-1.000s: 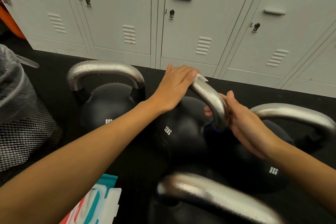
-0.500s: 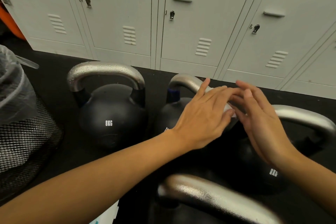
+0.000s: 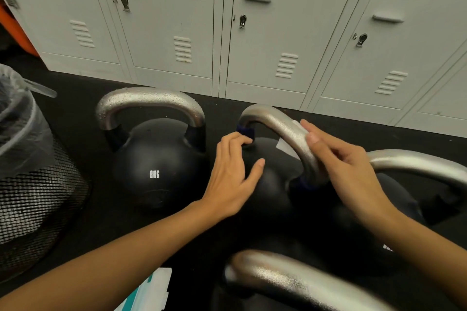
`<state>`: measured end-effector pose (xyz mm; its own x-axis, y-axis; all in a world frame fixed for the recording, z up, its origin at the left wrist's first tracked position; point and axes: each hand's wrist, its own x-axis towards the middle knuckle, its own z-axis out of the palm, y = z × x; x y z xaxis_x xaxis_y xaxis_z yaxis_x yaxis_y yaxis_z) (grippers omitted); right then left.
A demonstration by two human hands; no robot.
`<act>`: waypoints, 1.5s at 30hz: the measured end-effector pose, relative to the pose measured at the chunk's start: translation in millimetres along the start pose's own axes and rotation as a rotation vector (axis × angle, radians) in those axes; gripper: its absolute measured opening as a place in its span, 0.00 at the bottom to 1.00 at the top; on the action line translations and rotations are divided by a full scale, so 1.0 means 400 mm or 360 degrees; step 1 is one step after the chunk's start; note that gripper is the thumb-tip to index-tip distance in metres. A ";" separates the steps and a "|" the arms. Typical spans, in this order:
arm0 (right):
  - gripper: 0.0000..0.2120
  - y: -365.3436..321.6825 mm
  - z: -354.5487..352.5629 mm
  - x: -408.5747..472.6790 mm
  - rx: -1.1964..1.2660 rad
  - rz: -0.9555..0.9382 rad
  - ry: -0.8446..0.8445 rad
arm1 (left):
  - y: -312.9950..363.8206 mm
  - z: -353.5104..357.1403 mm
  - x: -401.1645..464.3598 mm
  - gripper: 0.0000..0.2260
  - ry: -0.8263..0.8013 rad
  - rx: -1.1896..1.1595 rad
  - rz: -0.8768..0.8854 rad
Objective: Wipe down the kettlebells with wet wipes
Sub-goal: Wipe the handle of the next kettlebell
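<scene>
Several black kettlebells with silver handles stand on the black floor. The middle kettlebell has its handle arching between my hands. My right hand holds a white wet wipe against the right side of that handle, fingers wrapped over it. My left hand rests on the ball near the handle's left base, fingers loosely bent, holding nothing. An 8KG kettlebell with a wet handle sits to the left. Another one lies behind my right hand, and a blurred handle is nearest me.
White metal lockers line the back. A black mesh bin with a plastic liner stands at the left. A wet-wipe pack lies on the floor by my left forearm.
The wipe passed from my left hand to my right hand. My left hand dropped from the handle to the ball near the left base; my right hand now presses the wipe on the handle.
</scene>
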<state>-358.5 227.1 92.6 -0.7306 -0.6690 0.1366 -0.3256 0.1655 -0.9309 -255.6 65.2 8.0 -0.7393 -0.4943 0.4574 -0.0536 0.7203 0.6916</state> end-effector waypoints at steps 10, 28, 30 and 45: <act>0.14 -0.038 0.013 0.019 -0.0331 -0.0286 0.0028 | -0.036 0.008 0.002 0.20 -0.0315 0.0242 0.0082; 0.12 -0.075 -0.024 0.077 -0.0564 -0.0404 -0.0099 | -0.030 -0.007 0.006 0.22 -0.0387 0.0447 0.0172; 0.14 -0.073 -0.023 0.080 -0.0615 -0.0416 -0.0118 | -0.023 -0.007 0.008 0.22 -0.0347 0.0496 0.0165; 0.11 -0.142 0.034 0.190 -0.0629 0.0145 -0.0312 | -0.004 0.021 0.017 0.22 -0.0185 0.0667 0.0186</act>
<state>-387.4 156.9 151.1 -0.6516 -0.7574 -0.0421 -0.4973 0.4684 -0.7303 -266.3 64.7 5.4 -0.8259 -0.3569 0.4365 -0.2146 0.9149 0.3419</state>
